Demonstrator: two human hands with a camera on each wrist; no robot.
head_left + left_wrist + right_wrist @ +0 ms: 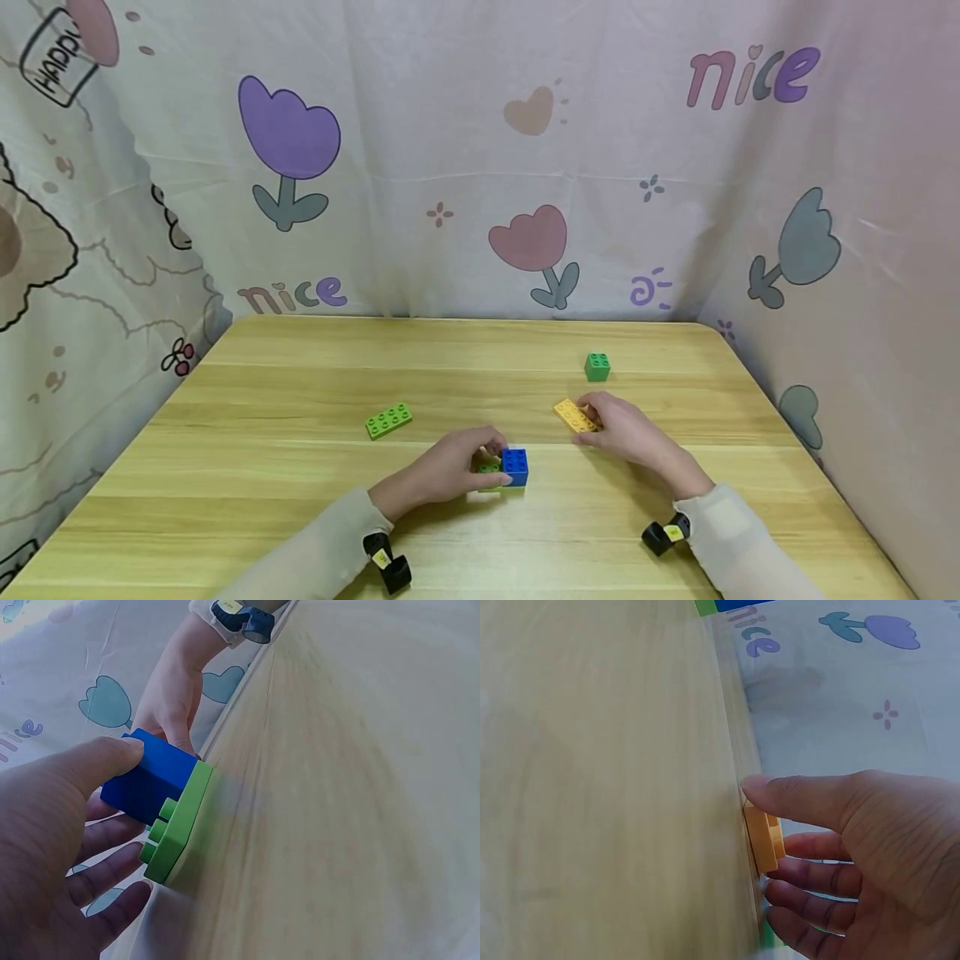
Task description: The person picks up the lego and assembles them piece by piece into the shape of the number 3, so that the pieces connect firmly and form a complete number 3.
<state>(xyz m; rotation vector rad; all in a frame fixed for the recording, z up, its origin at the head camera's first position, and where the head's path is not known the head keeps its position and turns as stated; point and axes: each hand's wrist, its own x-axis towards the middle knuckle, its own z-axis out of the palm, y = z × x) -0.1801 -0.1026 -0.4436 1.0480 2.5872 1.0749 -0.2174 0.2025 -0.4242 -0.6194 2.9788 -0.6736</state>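
Left of the fingers of the left hand [452, 463] lies one lime plate [389, 422]. That thumb and fingers pinch one blue block [515, 468], seated on one green plate [182, 825]: probably light, stiff, sturdy, best taken by opposite sides. The right hand [621, 427] pinches one thin yellow plate [572, 414], likely best gripped by its edges. Beyond its fingers stands one green cube [597, 368]; five pieces altogether.
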